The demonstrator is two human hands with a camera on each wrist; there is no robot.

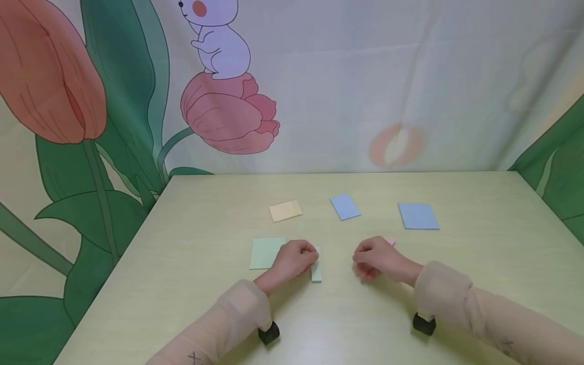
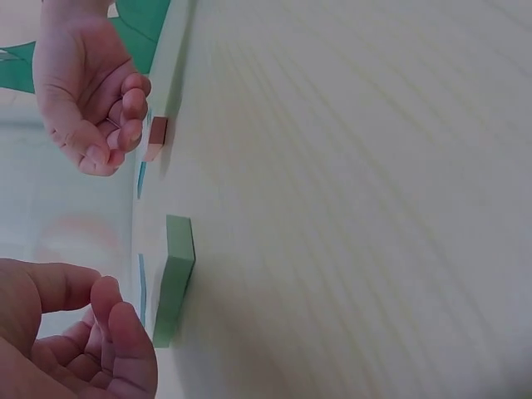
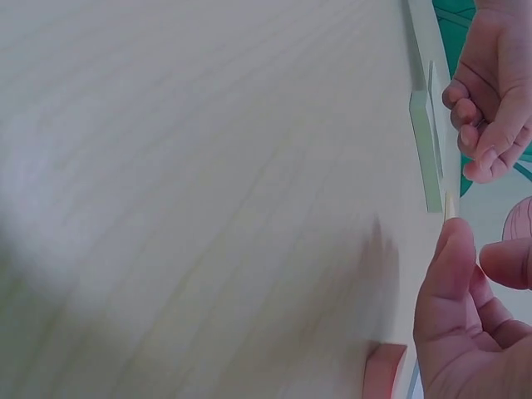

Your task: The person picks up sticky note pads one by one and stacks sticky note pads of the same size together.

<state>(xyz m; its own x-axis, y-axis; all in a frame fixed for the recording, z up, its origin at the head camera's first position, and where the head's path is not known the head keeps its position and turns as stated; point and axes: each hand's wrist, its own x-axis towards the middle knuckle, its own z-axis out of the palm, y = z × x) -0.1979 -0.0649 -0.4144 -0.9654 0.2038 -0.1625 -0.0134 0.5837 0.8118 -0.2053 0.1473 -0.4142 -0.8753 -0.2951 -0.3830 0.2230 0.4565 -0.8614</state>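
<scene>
My left hand (image 1: 294, 257) hovers over a narrow pale green strip (image 1: 317, 274), fingers loosely curled; the left wrist view shows nothing in that hand (image 2: 83, 341), with the green strip (image 2: 174, 274) standing on the table beyond it. Partly behind the left hand lies a green square (image 1: 264, 252). My right hand (image 1: 380, 258) is raised to the right of the strip, fingers loosely bent. Its thumb and forefinger are apart with nothing between them in the right wrist view (image 3: 474, 324). A pink piece (image 1: 390, 241) is mostly hidden behind the right hand; it appears as a small block (image 3: 384, 374).
Farther back on the table (image 1: 182, 243) lie a cream rectangle (image 1: 286, 211), a blue rectangle (image 1: 345, 207) and a larger blue piece (image 1: 418, 216) at the right. A printed curtain (image 1: 328, 101) with tulips hangs behind the table's back edge.
</scene>
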